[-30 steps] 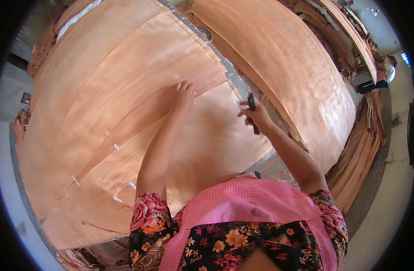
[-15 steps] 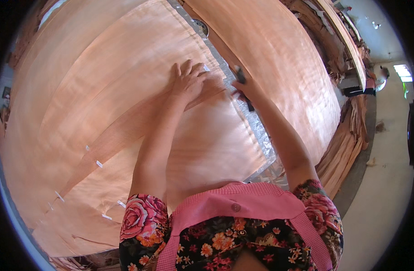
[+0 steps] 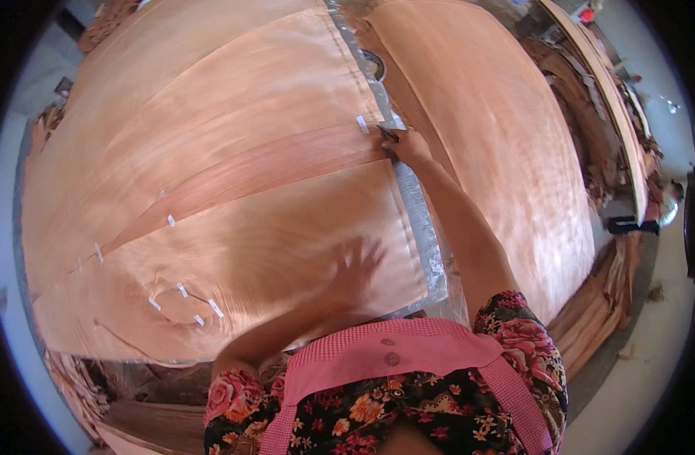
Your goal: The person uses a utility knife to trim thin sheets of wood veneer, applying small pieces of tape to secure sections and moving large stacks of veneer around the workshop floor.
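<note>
I see a broad veneer sheet (image 3: 234, 91) crossed by a darker strip (image 3: 264, 167), with several short white tape pieces, one (image 3: 361, 123) near the strip's right end. My right hand (image 3: 407, 148) grips a black tool (image 3: 388, 134) at that end, along a grey edge (image 3: 422, 235) showing beside the sheet. My left hand (image 3: 355, 265) is blurred, fingers spread, over the lower part of the sheet, below the strip. An oval patch (image 3: 182, 307) ringed with tape lies at lower left.
A second pale veneer sheet (image 3: 514, 136) lies to the right. Beyond it are loose veneer scraps (image 3: 575, 318), a long board (image 3: 617, 114) and another person (image 3: 670, 205) near a wall. More scraps (image 3: 74, 379) lie below the sheet at lower left.
My left hand has moved down from the strip's upper part onto the lower sheet. My right hand has moved left and up to the strip's end, with the black tool still in it.
</note>
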Demonstrator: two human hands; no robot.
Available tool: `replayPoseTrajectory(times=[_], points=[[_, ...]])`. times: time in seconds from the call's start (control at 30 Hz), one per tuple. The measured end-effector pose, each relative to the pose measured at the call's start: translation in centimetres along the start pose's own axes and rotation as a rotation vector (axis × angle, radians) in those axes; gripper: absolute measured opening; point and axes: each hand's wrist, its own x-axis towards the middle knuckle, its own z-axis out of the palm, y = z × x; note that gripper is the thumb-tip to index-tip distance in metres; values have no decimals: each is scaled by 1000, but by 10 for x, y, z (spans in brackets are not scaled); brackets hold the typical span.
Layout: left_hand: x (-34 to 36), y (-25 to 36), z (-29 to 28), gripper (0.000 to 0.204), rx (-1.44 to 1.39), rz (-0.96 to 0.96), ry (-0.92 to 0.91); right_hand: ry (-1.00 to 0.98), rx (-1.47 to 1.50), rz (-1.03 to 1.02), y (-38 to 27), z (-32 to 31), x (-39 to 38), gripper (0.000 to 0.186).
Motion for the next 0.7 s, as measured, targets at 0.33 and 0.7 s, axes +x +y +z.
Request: replayPoseTrajectory(times=[0.33,0.7], points=[[-20,82,13,56,-153,-631,162,1,115,26,161,-28,-41,39],[57,121,60,46,264,-1121,501,276,850,788,552,-125,-114,22]])
